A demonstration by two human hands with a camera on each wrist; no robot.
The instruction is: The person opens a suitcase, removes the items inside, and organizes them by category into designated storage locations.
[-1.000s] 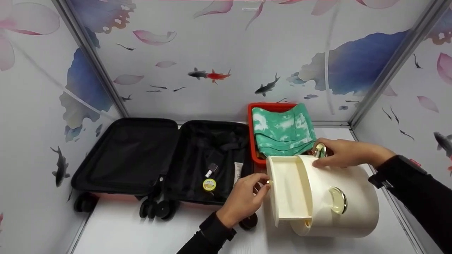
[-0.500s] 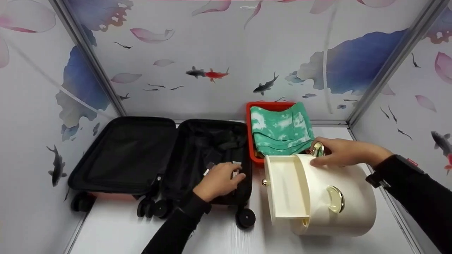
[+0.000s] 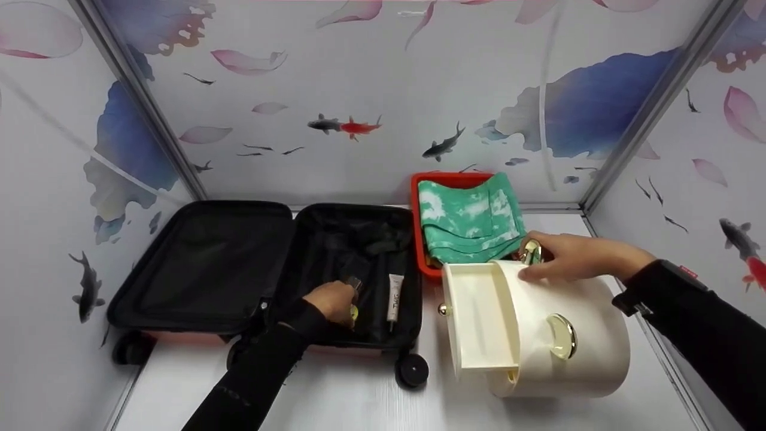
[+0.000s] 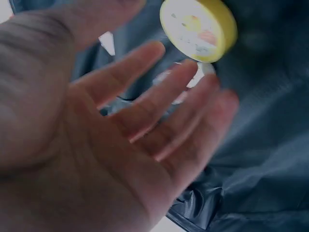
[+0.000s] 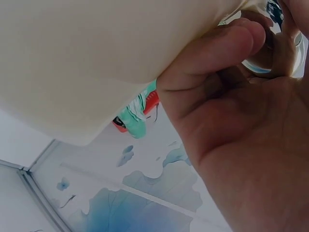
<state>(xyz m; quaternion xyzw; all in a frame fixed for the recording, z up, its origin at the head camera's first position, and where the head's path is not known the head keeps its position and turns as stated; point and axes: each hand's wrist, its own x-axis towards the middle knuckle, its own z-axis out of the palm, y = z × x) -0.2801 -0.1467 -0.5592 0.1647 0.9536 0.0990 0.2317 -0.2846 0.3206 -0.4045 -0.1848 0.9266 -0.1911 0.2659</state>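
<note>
My left hand [image 3: 330, 301] is inside the black-lined half of an open suitcase [image 3: 311, 239]. In the left wrist view its fingers are spread and loosely bent, right beside a round yellow tin [image 4: 198, 29] with a pale label. Part of that tin and a small dark bottle-like item [image 3: 355, 282] are hidden by the hand in the head view. A white tube [image 3: 394, 297] lies to its right. My right hand [image 3: 574, 257] grips the shiny gold handle [image 3: 531, 251] of a cream storage box [image 3: 598, 317], whose drawer [image 3: 483, 317] stands pulled out.
A red basket [image 3: 415, 239] holding folded green-and-white cloth [image 3: 473, 215] stands behind the box. The suitcase's other half [image 3: 209, 263] lies flat at left. Its wheel [image 3: 412, 370] sits near the drawer's gold knob [image 3: 443, 309]. Printed panels surround the white table [image 3: 359, 395].
My left hand has let go of the drawer knob and moved left into the suitcase, down to the yellow tin. The right hand stays on the box's handle.
</note>
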